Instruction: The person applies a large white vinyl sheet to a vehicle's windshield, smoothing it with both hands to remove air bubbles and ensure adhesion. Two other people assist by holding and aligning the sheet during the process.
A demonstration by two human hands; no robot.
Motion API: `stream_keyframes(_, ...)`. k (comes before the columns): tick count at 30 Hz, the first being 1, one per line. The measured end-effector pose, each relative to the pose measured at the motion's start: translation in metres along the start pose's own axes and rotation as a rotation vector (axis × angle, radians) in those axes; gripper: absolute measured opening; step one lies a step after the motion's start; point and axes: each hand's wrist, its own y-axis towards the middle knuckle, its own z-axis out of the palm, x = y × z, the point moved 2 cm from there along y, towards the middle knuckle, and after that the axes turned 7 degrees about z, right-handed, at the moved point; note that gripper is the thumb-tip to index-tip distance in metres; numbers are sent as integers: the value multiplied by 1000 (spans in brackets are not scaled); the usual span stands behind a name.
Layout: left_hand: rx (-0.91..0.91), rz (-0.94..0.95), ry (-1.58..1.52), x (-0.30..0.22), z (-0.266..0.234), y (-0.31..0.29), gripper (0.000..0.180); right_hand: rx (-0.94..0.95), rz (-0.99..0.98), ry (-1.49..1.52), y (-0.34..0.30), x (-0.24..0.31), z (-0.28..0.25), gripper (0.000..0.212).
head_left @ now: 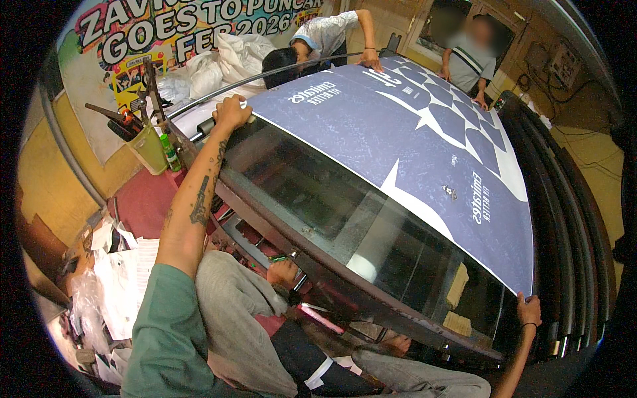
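We grasp the printed sheet point(358, 132) by its near edge, left hand point(232, 113) closed on one corner, right hand point(529, 310) on the other. It stretches away from us over the glass counter point(302, 196) toward two co-workers point(330, 34) (hands on it too); black rollers point(564, 225) flank its right.

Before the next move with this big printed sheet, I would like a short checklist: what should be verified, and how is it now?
1. Left hand gripping the printed sheet at its near left corner: ok.
2. Right hand gripping the near right corner: ok.
3. Bending co-worker's hand at the sheet: ok.
4. Glass top fully covered: not ok, bare along the near side.
5. Sheet's underside flat everywhere: cannot tell.
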Motion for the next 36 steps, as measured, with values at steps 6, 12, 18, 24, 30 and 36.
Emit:
stream_keyframes(6,-5,8,-5,1,1,0,55,20,-16,17,-2,2,-5,69)
stream_keyframes(12,29,-2,0,2,2,4,56,25,9,32,1,0,-4,68)
stream_keyframes(18,29,-1,17,3,3,4,57,-21,-40,46,8,-6,4,70)
stream_keyframes(24,31,-4,24,4,4,5,57,-10,-56,59,11,-7,8,59)
stream_keyframes(30,2,36,-7,6,4,3,56,22,-32,56,9,-6,5,57)
stream_keyframes(36,5,19,-12,5,5,3,57,-40,-72,64,-3,1,-2,69)
